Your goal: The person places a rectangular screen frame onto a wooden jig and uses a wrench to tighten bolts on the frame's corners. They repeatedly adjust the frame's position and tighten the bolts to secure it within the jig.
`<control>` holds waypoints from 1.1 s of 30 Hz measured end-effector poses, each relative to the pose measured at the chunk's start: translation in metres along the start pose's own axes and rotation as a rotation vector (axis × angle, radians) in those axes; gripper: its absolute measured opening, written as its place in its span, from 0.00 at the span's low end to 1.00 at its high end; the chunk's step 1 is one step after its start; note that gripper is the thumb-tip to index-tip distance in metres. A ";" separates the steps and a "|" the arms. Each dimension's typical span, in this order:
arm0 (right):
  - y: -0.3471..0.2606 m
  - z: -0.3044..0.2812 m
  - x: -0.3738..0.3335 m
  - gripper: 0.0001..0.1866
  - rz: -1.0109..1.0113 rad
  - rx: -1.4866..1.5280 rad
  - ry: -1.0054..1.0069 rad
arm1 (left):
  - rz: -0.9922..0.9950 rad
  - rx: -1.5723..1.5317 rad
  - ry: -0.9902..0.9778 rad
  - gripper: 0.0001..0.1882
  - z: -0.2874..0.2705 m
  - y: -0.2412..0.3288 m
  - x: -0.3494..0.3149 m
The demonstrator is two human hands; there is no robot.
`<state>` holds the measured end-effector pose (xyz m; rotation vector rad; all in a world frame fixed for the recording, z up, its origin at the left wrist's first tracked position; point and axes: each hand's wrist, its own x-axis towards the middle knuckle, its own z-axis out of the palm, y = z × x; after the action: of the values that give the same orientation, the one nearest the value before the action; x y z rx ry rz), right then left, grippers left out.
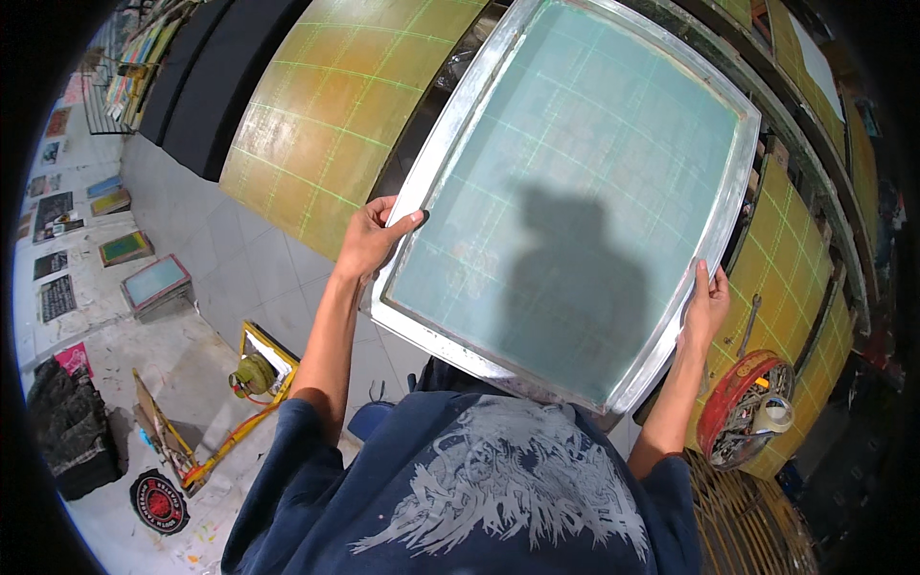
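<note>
A large screen printing frame (575,134) with a pale metal border and a translucent blue-green mesh is held up in front of me. My left hand (377,237) grips its left side near the lower corner, thumb on the front face and fingers behind. On the opposite side, my right hand (706,303) is closed round the border, lower down. Green grid lines show through the mesh, and a dark shadow falls across its lower middle. Parts of the fingers behind the frame are hidden.
Yellow-green gridded boards (335,105) stand left and right of the frame. At right, a red round tin (733,407) holds tools and a tape roll, near a wrench (750,326). Left are black cloth (72,431), a yellow frame (230,448) and a small screen (156,283).
</note>
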<state>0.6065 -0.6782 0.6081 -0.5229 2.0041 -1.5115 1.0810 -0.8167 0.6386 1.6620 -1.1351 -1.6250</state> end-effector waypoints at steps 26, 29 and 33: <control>0.009 -0.003 0.006 0.26 -0.014 0.048 -0.031 | -0.044 -0.120 -0.038 0.26 -0.001 0.002 0.002; 0.011 -0.006 0.005 0.27 -0.007 0.049 -0.045 | -0.044 -0.140 -0.028 0.26 -0.001 -0.007 0.002; 0.007 -0.002 0.003 0.28 -0.003 0.019 -0.040 | -0.058 -0.127 -0.028 0.29 0.000 0.000 0.000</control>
<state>0.6032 -0.6763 0.6014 -0.5445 1.9572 -1.5091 1.0814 -0.8163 0.6384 1.6090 -0.9833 -1.7249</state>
